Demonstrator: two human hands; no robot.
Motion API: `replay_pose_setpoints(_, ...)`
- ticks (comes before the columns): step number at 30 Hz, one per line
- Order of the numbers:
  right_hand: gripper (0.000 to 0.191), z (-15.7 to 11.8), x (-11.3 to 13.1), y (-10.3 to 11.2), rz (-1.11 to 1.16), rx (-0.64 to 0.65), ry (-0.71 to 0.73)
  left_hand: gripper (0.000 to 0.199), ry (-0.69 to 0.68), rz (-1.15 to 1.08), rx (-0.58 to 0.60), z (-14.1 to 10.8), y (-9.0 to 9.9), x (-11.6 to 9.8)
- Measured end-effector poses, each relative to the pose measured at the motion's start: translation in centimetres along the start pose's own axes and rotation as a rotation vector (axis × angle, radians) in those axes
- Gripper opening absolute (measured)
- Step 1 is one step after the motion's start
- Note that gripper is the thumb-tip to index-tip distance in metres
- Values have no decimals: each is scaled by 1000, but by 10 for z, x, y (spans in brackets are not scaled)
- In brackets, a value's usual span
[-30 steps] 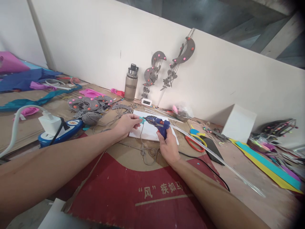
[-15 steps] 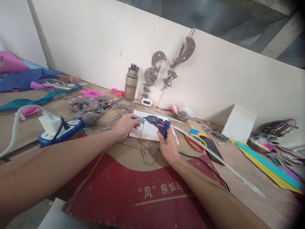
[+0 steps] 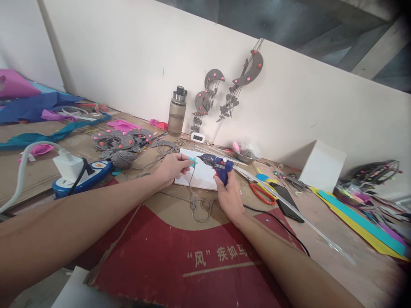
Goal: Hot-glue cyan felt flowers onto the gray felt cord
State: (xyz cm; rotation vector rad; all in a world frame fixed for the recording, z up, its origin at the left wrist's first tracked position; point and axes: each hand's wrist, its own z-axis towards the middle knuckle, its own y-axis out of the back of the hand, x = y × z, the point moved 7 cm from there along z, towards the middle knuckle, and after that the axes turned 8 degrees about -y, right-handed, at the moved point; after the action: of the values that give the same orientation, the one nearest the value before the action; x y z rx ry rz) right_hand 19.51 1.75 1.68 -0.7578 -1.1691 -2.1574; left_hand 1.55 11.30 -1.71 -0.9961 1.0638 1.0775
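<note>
Your left hand [image 3: 170,169] is closed in a narrow pinch, thumb and fingertips gripping a small teal piece [image 3: 193,162] above the white sheet [image 3: 204,176]. A gray cord [image 3: 192,192] hangs down beneath the piece and forms loose loops on the cardboard [image 3: 180,214], whose near part is red with pale printed characters. Your right hand [image 3: 229,199] is wrapped around the handle of a blue glue gun [image 3: 221,164]; its dark nozzle points left toward the teal piece, near it but apart. A long clear glue stick [image 3: 305,217] extends from the rear of the gun, slanting down to the right over the table [image 3: 334,261]. To the right of your right hand lie red-and-yellow-handled scissors [image 3: 263,202] and, just beside them, a black phone [image 3: 289,205]. A black cable [image 3: 279,220] curves across the cardboard below the phone. Beyond the sheet, a small white digital clock [image 3: 197,137] and an upright bottle [image 3: 177,115] stand near the wall [image 3: 122,55], on which gray crescent ornaments [image 3: 253,70] with pink and orange dots hang. To the left of the sheet, observe a ball of gray yarn [image 3: 123,159] and a blue-and-white power strip [image 3: 80,182] bearing a white plug [image 3: 68,166]. At the far right, teal and yellow strips [image 3: 359,222] lie flat.
</note>
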Motion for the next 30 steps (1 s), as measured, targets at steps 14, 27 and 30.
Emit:
replay_pose_setpoints(14, 14, 62, -47, -21, 39, 257, -412, 22, -51, -29, 135, -11, -15, -20)
replay_pose_setpoints(27, 36, 28, 30, -44, 387, 214, -149, 14, -401, 306, 29, -21, -10, -56)
replay_pose_setpoints(30, 40, 20, 25, -63, 622, 296, -337, 12, -411, 315, 14, -24, -9, -60)
